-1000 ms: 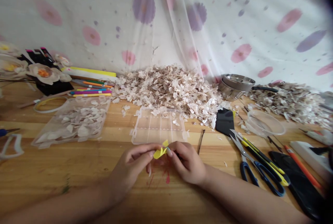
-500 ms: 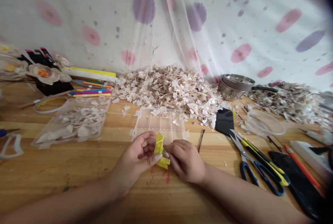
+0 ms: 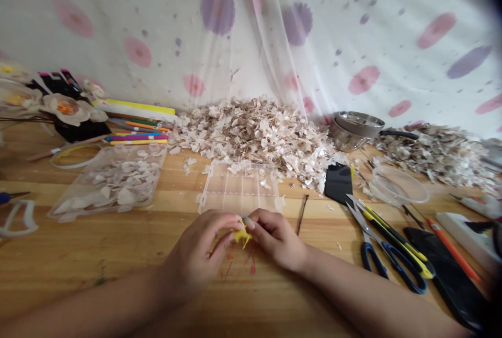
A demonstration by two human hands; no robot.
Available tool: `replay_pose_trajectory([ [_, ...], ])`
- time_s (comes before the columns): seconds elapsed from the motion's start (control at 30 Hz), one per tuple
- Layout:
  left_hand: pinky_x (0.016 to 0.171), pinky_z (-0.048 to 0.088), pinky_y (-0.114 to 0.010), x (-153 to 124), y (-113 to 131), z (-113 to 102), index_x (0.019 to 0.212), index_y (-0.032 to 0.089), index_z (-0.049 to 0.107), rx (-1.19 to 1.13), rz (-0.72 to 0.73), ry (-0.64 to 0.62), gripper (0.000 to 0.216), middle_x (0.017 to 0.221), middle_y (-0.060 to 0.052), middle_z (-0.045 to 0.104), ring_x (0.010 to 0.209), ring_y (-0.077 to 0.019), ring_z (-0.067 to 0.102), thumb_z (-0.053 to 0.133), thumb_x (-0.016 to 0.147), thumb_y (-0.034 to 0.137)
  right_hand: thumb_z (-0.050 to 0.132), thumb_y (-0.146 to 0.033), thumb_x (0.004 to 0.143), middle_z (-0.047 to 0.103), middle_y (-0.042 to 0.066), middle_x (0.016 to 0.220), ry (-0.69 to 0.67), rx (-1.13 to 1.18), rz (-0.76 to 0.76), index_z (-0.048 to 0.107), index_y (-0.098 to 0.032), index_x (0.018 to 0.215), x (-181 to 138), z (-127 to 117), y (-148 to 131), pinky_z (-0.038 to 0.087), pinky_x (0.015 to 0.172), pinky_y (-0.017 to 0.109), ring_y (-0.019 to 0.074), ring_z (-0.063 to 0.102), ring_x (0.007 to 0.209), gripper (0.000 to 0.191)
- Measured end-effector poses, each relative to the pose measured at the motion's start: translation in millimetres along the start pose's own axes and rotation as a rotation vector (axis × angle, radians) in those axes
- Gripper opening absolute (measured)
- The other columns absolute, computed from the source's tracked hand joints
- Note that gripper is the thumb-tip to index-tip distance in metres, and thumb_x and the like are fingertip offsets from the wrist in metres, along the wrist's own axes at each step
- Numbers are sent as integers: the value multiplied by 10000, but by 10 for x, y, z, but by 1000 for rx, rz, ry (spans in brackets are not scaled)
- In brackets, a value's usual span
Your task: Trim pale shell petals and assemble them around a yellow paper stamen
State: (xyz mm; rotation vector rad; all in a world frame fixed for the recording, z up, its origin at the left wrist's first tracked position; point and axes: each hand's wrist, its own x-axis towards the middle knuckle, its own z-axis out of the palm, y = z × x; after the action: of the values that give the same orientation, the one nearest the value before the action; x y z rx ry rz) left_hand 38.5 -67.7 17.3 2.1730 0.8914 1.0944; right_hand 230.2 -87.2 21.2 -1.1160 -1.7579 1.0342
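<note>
Between my two hands is a small yellow strip (image 3: 242, 235), crumpled or folded, with thin ends hanging down; whether it is paper or ribbon I cannot tell. My left hand (image 3: 198, 241) pinches it from the left with thumb and fingers. From the right, my right hand (image 3: 277, 237) grips it between thumb and forefinger, the other fingers curled. Both hands are just above the wooden table (image 3: 157, 285). Just beyond them lies a clear compartment tray (image 3: 223, 183). A thin dark twig (image 3: 302, 214) rests right of the tray.
A large heap of pale petal-like flakes (image 3: 254, 134) lies at the back. On the left, a clear box (image 3: 152, 191) holds more flakes, near pens (image 3: 135, 139) and fabric-like flowers (image 3: 65, 108). At right are scissors (image 3: 367, 238), a yellow-black cutter (image 3: 400, 238) and a metal pot (image 3: 349, 136).
The yellow strip stood upright and broad between the hands; now it is lower and more bunched. My left fingers have folded over its top, and my right hand has shifted slightly.
</note>
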Motion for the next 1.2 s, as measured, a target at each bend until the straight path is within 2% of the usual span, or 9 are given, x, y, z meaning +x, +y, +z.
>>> replay_pose_trajectory([
  [0.13,817,441,-298,7,-10,-62,985,256,627,122,212,-95,346,873,-32,689,895,-192,606,483,783,15,443,-426,904,480,-22,628,4,107,41,523,-159,738,19,19,14,389,550,213,95,444,578,324],
  [0.27,848,433,-326,23,29,-63,983,228,619,142,145,-129,305,891,-56,678,930,-215,583,480,780,48,438,-407,910,507,-15,645,71,65,25,539,-162,773,19,19,29,405,555,212,99,465,588,299],
  [0.47,759,466,-289,73,121,-58,921,205,578,-282,-261,-187,143,881,-55,649,847,-196,609,470,850,267,414,-231,926,610,30,717,54,-201,-290,556,-166,855,-6,-26,18,444,594,226,113,542,619,171],
  [0.6,597,443,-247,117,192,-54,692,174,588,-632,-573,-312,412,608,-41,666,594,-159,614,411,845,513,400,-197,919,627,38,679,24,-415,-535,543,-168,918,2,-73,4,424,566,252,133,542,582,145],
  [0.7,425,330,-211,137,236,-21,542,152,584,-736,-790,-422,610,440,-47,602,411,-130,546,389,754,689,379,-227,928,623,37,658,30,-588,-662,536,-163,940,11,-96,-13,393,534,271,146,519,551,170],
  [0.87,302,151,-205,106,202,85,404,123,571,-828,-1157,-795,892,338,-68,512,230,-76,355,100,680,828,324,-209,942,587,19,595,-27,-768,-816,556,-155,887,16,-92,-81,350,516,291,161,492,548,244],
  [0.97,261,90,-219,86,157,117,348,122,544,-842,-1246,-946,897,281,-66,444,194,-83,322,78,694,806,326,-199,943,578,7,587,-56,-803,-870,565,-156,855,12,-83,-113,327,505,291,152,480,540,258],
  [1.13,269,40,-197,116,114,98,386,121,534,-887,-1261,-753,682,302,-54,476,206,-62,323,295,754,644,402,-201,919,565,-13,590,-66,-857,-935,581,-147,851,1,-77,-133,293,480,283,135,468,524,199],
  [1.2,257,38,-200,120,75,110,384,118,539,-847,-1295,-818,693,285,-63,457,195,-79,325,229,763,608,441,-192,900,548,-25,572,-45,-871,-971,584,-150,839,1,-73,-138,281,467,274,128,456,507,161],
])
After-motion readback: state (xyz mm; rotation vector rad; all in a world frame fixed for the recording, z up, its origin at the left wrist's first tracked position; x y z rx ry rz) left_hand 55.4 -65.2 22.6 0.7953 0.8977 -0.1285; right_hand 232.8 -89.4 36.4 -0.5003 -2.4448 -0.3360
